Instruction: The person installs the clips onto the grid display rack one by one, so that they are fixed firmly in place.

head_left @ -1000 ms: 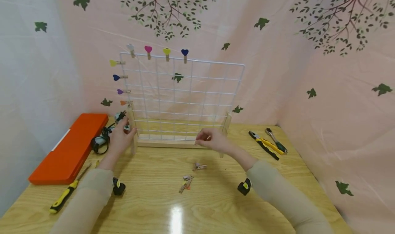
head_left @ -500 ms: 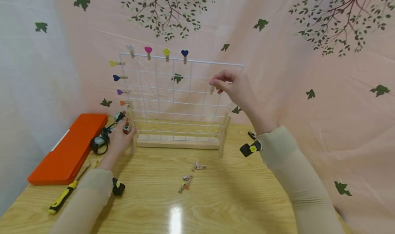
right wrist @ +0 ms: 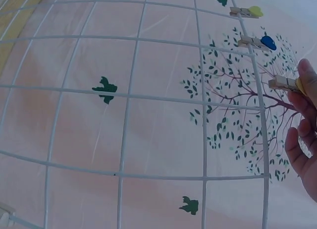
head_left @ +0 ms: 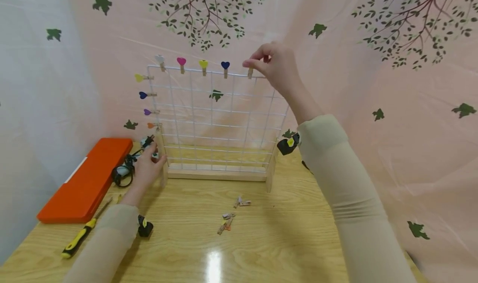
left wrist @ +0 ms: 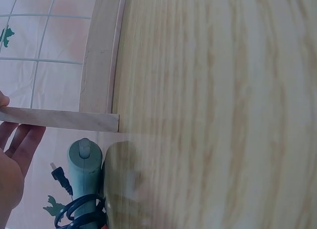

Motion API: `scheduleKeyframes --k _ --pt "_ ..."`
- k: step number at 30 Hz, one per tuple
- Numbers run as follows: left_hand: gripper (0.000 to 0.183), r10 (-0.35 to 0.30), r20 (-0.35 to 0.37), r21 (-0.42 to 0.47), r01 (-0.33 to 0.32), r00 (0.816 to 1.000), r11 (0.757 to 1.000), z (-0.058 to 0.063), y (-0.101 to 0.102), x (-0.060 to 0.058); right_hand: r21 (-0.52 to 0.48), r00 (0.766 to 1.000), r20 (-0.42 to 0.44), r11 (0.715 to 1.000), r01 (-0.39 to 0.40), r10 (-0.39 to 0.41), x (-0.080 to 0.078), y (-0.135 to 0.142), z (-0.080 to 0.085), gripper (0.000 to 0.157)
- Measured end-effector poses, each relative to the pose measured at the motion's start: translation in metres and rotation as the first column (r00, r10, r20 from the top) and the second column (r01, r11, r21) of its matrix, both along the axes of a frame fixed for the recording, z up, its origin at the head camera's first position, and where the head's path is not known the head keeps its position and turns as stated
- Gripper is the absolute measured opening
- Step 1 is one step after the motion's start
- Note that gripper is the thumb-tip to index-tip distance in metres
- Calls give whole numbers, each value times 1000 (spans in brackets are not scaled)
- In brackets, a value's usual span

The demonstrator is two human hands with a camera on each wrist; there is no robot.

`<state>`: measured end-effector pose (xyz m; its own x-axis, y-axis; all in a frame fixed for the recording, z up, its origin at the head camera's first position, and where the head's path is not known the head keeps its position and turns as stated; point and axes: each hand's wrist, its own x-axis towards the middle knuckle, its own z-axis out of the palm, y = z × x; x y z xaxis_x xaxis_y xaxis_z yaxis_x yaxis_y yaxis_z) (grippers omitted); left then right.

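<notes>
My right hand pinches a small wooden clothespin by its yellow end. The clothespin's tip is at the top wire of the white wire grid; in the right wrist view a small gap shows between them. On the left, my left hand grips the wooden side post of the grid's stand, thumb on one side and fingers on the other. Several heart clothespins sit along the grid's top edge, among them a dark blue one, and several down its left edge, including a purple one.
Several loose clothespins lie on the table before the grid. To the left are an orange case, a screwdriver and a pale green corded tool. Patterned cloth hangs behind.
My right hand has risen from low before the grid up to its top wire, bringing the clothespin along. The left hand stays on the post.
</notes>
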<state>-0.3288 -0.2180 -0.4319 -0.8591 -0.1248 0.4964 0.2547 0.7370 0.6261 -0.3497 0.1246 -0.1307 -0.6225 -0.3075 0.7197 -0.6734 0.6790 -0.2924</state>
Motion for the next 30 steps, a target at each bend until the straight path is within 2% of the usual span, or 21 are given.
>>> scheduleKeyframes --k 8,16,21,24,30 --pt "57 5 -2 2 -5 1000 1000 0 1 0 23 999 46 1000 16 -17 -7 -9 3 37" --pt "57 4 -4 1 -4 1000 1000 1 0 -1 30 997 73 999 18 -20 -13 -11 0 36" --pt "57 2 0 3 -2 1000 1000 2 0 0 34 991 124 999 38 -42 -15 -11 -4 35" --pt "56 4 4 8 -4 1000 1000 2 0 1 33 994 109 999 25 -28 -16 -10 -6 35" --pt "55 2 -3 9 -2 1000 1000 2 1 2 -10 999 14 999 -43 44 -13 -1 -10 36"
